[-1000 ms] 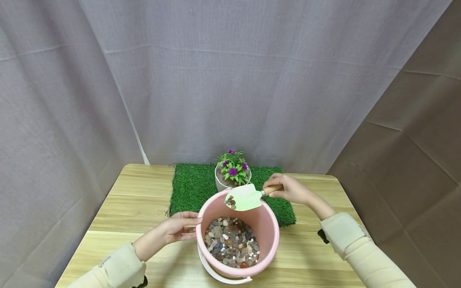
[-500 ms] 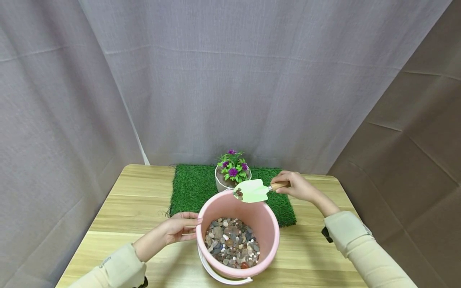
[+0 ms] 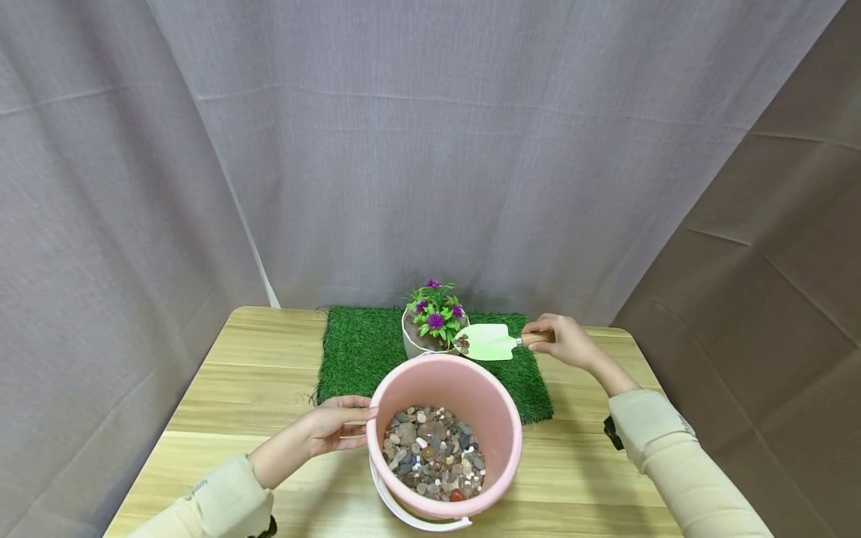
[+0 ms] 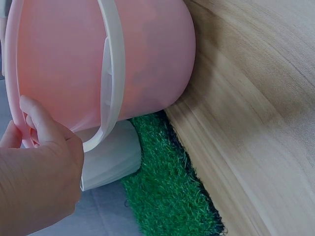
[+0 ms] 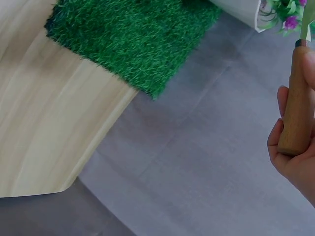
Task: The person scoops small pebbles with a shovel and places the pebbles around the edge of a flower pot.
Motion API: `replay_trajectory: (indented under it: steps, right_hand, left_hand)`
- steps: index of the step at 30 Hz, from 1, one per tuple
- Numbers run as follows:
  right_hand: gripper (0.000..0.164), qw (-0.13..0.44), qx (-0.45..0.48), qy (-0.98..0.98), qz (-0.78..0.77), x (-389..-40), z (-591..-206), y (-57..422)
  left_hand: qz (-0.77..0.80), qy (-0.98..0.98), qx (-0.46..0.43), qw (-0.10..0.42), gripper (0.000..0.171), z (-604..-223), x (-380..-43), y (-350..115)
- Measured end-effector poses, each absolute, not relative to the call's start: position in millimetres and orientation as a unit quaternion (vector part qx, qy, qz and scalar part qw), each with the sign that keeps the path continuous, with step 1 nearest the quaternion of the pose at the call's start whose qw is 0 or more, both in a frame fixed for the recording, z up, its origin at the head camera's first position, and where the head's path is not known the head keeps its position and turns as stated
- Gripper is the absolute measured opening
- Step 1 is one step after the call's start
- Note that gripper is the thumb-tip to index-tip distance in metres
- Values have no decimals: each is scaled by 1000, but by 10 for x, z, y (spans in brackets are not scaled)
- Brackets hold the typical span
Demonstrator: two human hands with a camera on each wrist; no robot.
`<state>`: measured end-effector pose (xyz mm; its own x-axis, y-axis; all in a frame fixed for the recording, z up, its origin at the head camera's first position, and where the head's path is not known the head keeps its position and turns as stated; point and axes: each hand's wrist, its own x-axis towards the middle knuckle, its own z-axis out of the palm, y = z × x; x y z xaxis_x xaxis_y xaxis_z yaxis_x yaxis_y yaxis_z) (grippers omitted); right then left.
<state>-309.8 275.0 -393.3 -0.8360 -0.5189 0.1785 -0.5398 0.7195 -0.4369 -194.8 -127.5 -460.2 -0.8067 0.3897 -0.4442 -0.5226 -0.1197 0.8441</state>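
Note:
A pink bucket (image 3: 507,418) holds pebbles (image 3: 433,452) of mixed colours and sizes at its bottom. My left hand (image 3: 336,426) pinches the bucket's rim at its left side; in the left wrist view the hand (image 4: 47,172) has its fingers at the rim. My right hand (image 3: 561,340) grips the wooden handle of a light green garden trowel (image 3: 489,342). A few small pebbles (image 3: 462,343) lie at the trowel's tip, right at the right edge of a white flowerpot (image 3: 412,347). Green leaves and purple flowers (image 3: 435,321) rise from brown filling in the pot.
The flowerpot stands on a green artificial grass mat (image 3: 363,351) behind the bucket. Both are on a wooden table (image 3: 255,373). The bucket's white carrying handle (image 3: 403,515) hangs down at its front. Grey curtains (image 3: 430,164) hang behind and beside the table.
My right hand has carried the trowel with its pebbles back and to the right, from over the bucket to the flowerpot's edge. The left hand and the bucket have stayed still.

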Motion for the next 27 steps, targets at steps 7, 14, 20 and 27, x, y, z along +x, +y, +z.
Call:
replay_trajectory:
  steps: [7,14,20,27]
  right_hand:
    - [25,43,260,-934,242,-3165,-3991,2874]
    - [24,46,239,-939,244,-3281,-4048,2972]
    - [19,40,226,-944,236,-3385,-4086,2979]
    - [19,32,197,-961,190,-3482,-4076,2856]
  left_hand:
    - [747,587,-56,308,13,-4609,-1965,-1276]
    - [748,587,-53,305,12,-4605,-1963,-1277]
    - [749,586,-54,306,13,-4610,-1947,-1272]
    - [750,584,-54,305,14,-4635,-1959,-1286]
